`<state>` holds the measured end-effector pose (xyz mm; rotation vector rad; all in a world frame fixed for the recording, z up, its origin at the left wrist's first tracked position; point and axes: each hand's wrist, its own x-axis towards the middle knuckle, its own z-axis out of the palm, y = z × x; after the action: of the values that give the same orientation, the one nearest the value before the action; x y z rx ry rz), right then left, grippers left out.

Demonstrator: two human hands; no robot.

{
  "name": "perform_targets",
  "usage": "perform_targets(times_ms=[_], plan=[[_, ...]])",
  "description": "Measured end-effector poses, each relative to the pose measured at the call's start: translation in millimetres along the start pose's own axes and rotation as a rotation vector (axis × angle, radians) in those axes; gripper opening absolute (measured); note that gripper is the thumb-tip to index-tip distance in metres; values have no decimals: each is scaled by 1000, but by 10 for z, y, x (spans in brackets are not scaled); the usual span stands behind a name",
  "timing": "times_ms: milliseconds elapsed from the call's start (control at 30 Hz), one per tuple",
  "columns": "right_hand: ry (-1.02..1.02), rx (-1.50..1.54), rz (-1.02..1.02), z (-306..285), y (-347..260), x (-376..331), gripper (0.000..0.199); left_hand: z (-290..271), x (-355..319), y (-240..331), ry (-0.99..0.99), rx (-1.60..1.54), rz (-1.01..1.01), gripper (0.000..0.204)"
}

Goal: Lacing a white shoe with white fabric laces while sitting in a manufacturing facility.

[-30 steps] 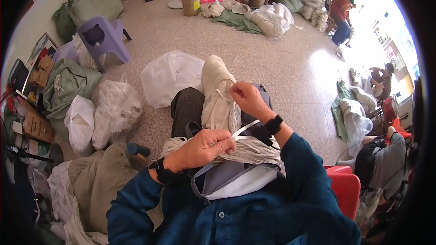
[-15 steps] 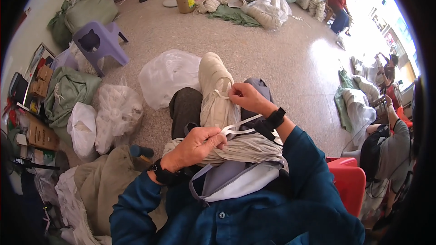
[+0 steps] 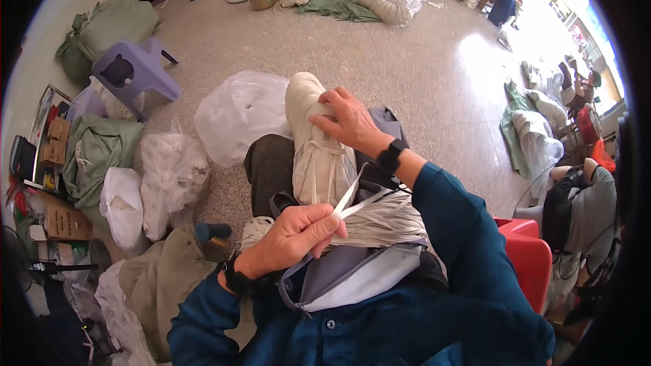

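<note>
A cream-white sneaker (image 3: 313, 150) rests sole-down on my lap, toe pointing away from me. My right hand (image 3: 349, 122) grips its toe end from the right side. My left hand (image 3: 298, 232) pinches one flat white shoelace (image 3: 347, 198), drawn out from a thick bundle of white laces (image 3: 380, 222) lying across my lap. The lace runs up toward the sneaker's eyelets. Both wrists wear dark watches.
White plastic bags (image 3: 239, 114) and green sacks (image 3: 95, 150) crowd the floor to my left, with a purple stool (image 3: 134, 73) behind them. A red stool (image 3: 532, 257) stands at my right. Other people sit at the right and far back among piles of shoes.
My right hand has slid from the sneaker's laces up to its toe end. My left hand has drawn the lace lower and closer to me.
</note>
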<state>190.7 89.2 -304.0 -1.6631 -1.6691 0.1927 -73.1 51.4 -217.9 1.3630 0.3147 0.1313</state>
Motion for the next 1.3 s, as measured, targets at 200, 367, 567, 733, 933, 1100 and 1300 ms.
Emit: perform_targets(times_ms=[200, 367, 567, 733, 933, 1100, 1300], plan=[[-15, 68, 115, 76, 74, 75, 44, -98, -166, 29, -158, -410, -317, 35], [35, 184, 41, 158, 187, 79, 41, -112, -279, -67, -190, -466, -424, 35], [63, 178, 24, 63, 256, 49, 39, -8, -82, 222, -310, 25, -231, 30], [189, 283, 101, -330, -17, -230, 22, 160, -19, 417, -235, 436, 232, 12], [-475, 917, 464, -499, -640, -1071, 24, 342, 164, 536, -93, 619, 595, 15], [-297, 1312, 884, -351, -946, -816, 29, 501, 280, 390, -118, 645, 612, 15], [-342, 1285, 818, -234, -758, -830, 25, 108, 57, 297, 33, 941, 504, 10]])
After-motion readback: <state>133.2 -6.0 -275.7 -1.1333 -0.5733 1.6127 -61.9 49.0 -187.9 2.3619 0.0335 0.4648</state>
